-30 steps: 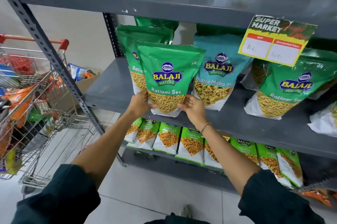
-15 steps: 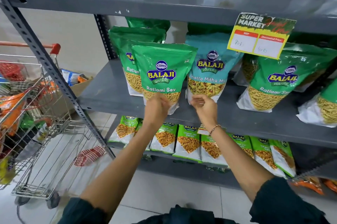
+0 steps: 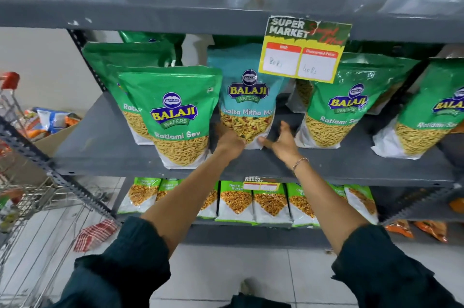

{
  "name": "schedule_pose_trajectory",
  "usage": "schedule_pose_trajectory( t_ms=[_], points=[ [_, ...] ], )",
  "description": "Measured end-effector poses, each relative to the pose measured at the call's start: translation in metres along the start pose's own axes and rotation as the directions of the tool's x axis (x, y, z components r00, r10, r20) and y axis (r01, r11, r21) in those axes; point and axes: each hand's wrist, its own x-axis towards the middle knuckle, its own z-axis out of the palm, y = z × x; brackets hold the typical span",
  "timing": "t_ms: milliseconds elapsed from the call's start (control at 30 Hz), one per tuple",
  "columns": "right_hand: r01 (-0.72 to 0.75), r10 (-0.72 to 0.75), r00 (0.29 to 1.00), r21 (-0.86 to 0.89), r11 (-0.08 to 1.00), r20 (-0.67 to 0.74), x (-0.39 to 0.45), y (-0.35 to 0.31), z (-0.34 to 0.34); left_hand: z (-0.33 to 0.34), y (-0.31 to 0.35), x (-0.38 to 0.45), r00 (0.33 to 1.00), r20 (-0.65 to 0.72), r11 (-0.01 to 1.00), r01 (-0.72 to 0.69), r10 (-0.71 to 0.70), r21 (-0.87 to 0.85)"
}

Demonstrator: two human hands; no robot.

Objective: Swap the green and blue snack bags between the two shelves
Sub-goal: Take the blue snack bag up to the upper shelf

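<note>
Blue snack bag [image 3: 247,99] stands upright on the middle shelf [image 3: 100,147], between green Ratlami Sev bags [image 3: 175,117]. Your left hand [image 3: 229,140] touches its lower left corner; whether it grips yet, you cannot tell. Your right hand [image 3: 282,142] is spread, just beside the lower right corner. Cup both bottom corners evenly, lift straight out and keep clear of the price tag [image 3: 305,49] hanging above

The green snack bag [image 3: 173,117] and the blue snack bag [image 3: 247,96] are shiny, smooth plastic. The shelf [image 3: 105,142] is grey painted metal, smooth and a bit dull. The price sign [image 3: 303,49] is paper, and the cart [image 3: 37,209] is shiny metal wire.
</note>
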Motion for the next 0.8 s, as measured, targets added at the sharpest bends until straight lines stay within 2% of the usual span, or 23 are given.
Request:
schedule_pose_trajectory(
  t_ms=[100,200,300,400,600,800],
  points=[
    [0.016,-0.021,0.996,0.061,0.998,0.09,0.018,0.009,0.003,0.001,-0.011,0.013,0.994,-0.082,0.994,0.059,-0.066,-0.093],
    [0.089,-0.089,0.996,0.077,0.993,0.006,0.018,0.013,0.006,0.0,-0.03,0.022,0.991,-0.134,0.986,-0.032,0.01,-0.164],
    [0.136,-0.128,0.988,0.095,0.986,-0.087,0.003,0.007,0.008,-0.003,-0.04,0.025,0.989,-0.136,0.984,-0.073,0.052,-0.16],
    [0.18,-0.17,0.978,0.082,0.98,-0.119,-0.015,0.009,0.011,-0.004,-0.04,0.029,0.988,-0.103,0.981,-0.126,0.112,-0.149],
    [0.267,-0.245,0.932,0.049,0.963,-0.266,-0.048,0.026,0.01,-0.001,-0.041,0.031,0.977,0.088,0.965,-0.174,0.194,-0.193],
    [0.241,-0.203,0.938,0.105,0.965,-0.282,-0.08,0.036,-0.007,0.013,-0.046,0.017,0.958,0.095,0.955,-0.255,0.271,-0.148]
  ],
)
